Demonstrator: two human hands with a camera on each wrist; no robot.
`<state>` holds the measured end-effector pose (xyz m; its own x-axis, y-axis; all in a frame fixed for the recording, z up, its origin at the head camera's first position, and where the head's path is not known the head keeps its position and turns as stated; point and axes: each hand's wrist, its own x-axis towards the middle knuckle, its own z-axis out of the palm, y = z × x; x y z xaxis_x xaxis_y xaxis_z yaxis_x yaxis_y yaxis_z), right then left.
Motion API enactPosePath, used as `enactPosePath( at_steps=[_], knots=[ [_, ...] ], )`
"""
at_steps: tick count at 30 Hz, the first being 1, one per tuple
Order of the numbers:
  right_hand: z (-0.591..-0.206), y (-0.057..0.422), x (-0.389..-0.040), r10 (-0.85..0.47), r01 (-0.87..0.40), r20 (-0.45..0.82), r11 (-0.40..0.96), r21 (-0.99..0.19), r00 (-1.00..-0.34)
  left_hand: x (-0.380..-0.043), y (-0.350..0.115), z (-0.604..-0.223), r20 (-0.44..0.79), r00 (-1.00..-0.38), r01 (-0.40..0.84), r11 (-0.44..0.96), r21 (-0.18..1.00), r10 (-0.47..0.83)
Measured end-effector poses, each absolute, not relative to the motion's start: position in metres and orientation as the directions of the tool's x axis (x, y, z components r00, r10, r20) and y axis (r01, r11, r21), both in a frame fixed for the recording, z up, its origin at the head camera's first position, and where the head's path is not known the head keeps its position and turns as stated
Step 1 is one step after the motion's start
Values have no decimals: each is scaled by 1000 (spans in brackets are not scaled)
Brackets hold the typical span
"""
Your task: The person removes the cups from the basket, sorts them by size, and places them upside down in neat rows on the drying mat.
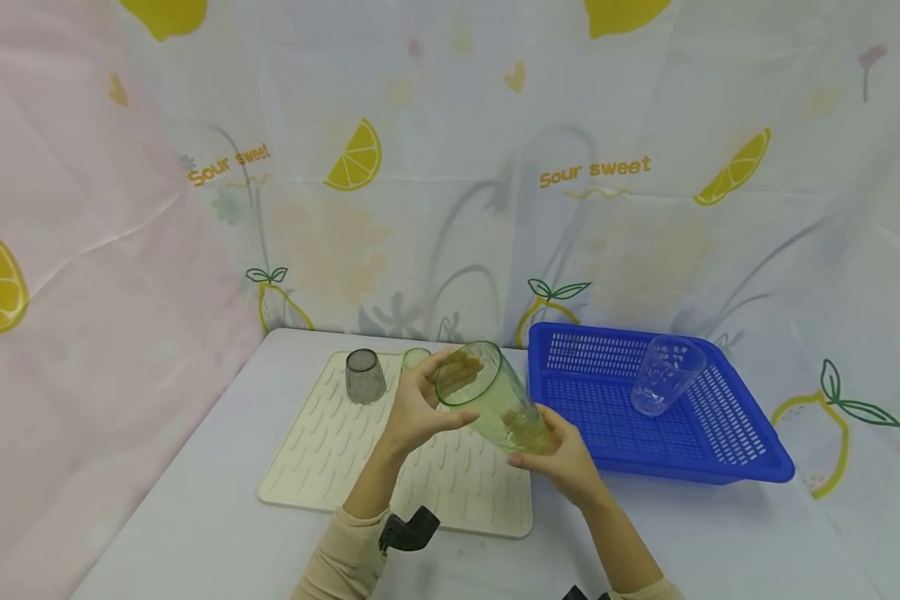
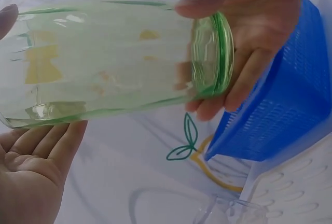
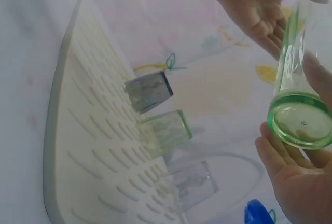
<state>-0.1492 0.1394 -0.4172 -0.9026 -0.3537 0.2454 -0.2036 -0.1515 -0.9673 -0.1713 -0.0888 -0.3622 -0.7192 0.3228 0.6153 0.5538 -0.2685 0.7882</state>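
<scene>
A tall pale-green glass (image 1: 506, 412) is held tilted above the white ridged mat, its mouth toward the left and its thick base toward the right. My left hand (image 1: 420, 408) holds the mouth end, fingers on the far side and thumb on the near side. Around the base end, my right hand (image 1: 566, 458) grips the glass with thumb and fingers. In the right wrist view the round green base (image 3: 301, 123) faces the camera. The left wrist view shows the glass's see-through side (image 2: 119, 58) between both hands.
On the drying mat (image 1: 322, 467) stand a grey glass (image 1: 365, 379), a smaller green glass (image 3: 168, 130) and a clear glass (image 3: 194, 185), all mouth down. A blue plastic basket (image 1: 720, 467) at the right holds a clear glass (image 1: 663, 379). A lemon-print cloth (image 1: 435, 208) hangs behind.
</scene>
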Motion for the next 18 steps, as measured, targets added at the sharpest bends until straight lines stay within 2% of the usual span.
enactPosePath(
  at_steps=[3, 11, 18],
  knots=[
    [-415, 148, -150, -339, -213, 261, -174, -962, -904, -170, -92, -364, 587, -734, 538, -235, 810, 342],
    [-399, 171, -156, -329, -269, 365, -302, -914, -871, -165, -102, -368, 403, -843, 432, 2, 902, 355],
    [-377, 180, -163, -305, -371, 470, -329, -868, -829, -164, -104, -371, 310, -867, 365, 75, 928, 391]
  ],
)
